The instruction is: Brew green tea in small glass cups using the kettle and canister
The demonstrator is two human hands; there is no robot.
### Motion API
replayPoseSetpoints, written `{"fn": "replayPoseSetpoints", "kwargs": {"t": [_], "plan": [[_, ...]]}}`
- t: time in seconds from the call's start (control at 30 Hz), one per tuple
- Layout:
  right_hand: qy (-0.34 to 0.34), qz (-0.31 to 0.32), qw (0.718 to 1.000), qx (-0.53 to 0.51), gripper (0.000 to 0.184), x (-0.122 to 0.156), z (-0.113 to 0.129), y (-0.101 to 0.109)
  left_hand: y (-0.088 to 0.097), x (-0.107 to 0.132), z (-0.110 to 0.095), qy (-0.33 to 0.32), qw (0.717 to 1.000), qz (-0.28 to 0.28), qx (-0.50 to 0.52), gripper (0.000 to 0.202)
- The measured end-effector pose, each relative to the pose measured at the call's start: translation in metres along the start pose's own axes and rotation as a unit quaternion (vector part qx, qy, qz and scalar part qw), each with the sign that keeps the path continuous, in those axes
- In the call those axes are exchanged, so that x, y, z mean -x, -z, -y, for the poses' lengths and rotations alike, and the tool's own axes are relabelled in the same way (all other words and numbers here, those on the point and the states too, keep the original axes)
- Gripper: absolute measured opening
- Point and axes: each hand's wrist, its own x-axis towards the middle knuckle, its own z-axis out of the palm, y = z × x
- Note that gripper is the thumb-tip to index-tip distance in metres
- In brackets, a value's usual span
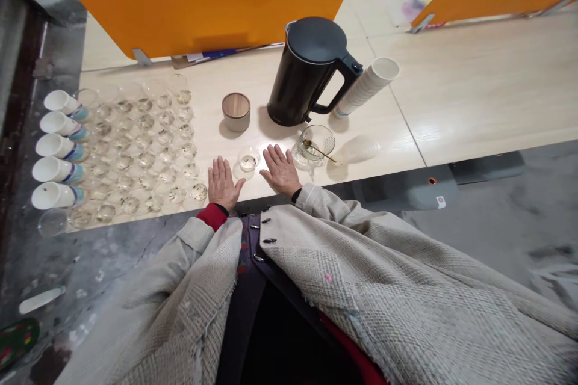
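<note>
My left hand (223, 183) lies flat on the light wooden table with its fingers stretched out, holding nothing. On the other side of a small clear plastic cup (248, 160), my right hand (280, 171) rests palm down with spread fingers. Dark bits show at the bottom of that cup, and neither hand grips it. Just right of my right hand stands a glass bowl (317, 143) with a thin spoon (321, 151) leaning in it. Behind the hands are a lidded round jar (236, 112) and a black electric kettle (303, 75).
Rows of clear cups (144, 159) with dark bits in them cover the table's left part. White paper cups (54, 145) line its left edge. A leaning stack of paper cups (368, 85) and a stack of clear cups (360, 149) are at right. Orange partitions (203, 0) stand behind.
</note>
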Motion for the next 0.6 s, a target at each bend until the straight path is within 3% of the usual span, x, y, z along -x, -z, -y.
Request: {"fn": "replayPoseSetpoints", "kwargs": {"t": [0.2,0.6], "plan": [[-0.013,0.024,1.000,0.010,0.075,-0.0008,0.0037,0.0050,0.0001,-0.0004,-0.0001,0.000,1.000,-0.004,0.008,0.093],[-0.008,0.013,1.000,-0.002,0.075,-0.0013,0.0014,0.0018,0.0018,-0.0007,-0.0021,0.007,1.000,0.002,0.011,0.092]]}}
